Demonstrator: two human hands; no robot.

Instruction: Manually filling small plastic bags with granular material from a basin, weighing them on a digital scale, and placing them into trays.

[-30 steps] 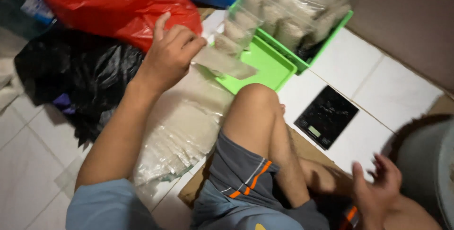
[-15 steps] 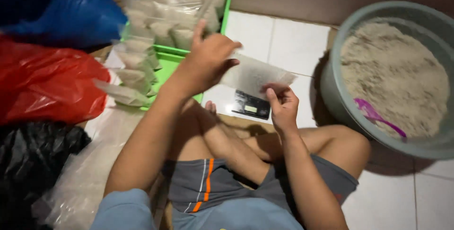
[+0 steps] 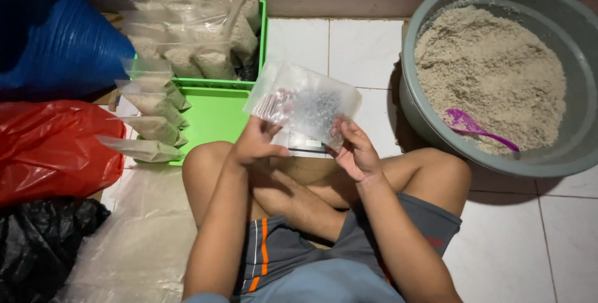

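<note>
The person sits cross-legged on the white tiled floor (image 3: 367, 47) and holds an empty clear bag (image 3: 305, 104) in front of the knees with both hands. The left hand (image 3: 256, 142) pinches the lower left corner of the bag between thumb and fingers, and the right hand (image 3: 356, 150) pinches the lower right edge in the same way, with the fingers curled around the plastic. The bag is raised above the floor, between the green tray and the basin, and a dark flat device (image 3: 305, 143) lies on the floor just under it, mostly hidden. To the left, the green tray (image 3: 215, 116) carries several filled bags (image 3: 187, 54) standing in rows, and a few more filled bags (image 3: 152, 125) lie over its left edge. To the right stands a big grey basin (image 3: 436, 128) full of pale coarse powder (image 3: 492, 72), with a purple scoop (image 3: 476, 127) lying on it. At the far left there are a blue sack (image 3: 56, 41), a red sack (image 3: 53, 147) and a black sack (image 3: 37, 241), and a clear plastic sheet (image 3: 137, 241) is spread on the floor beside the left leg.
</note>
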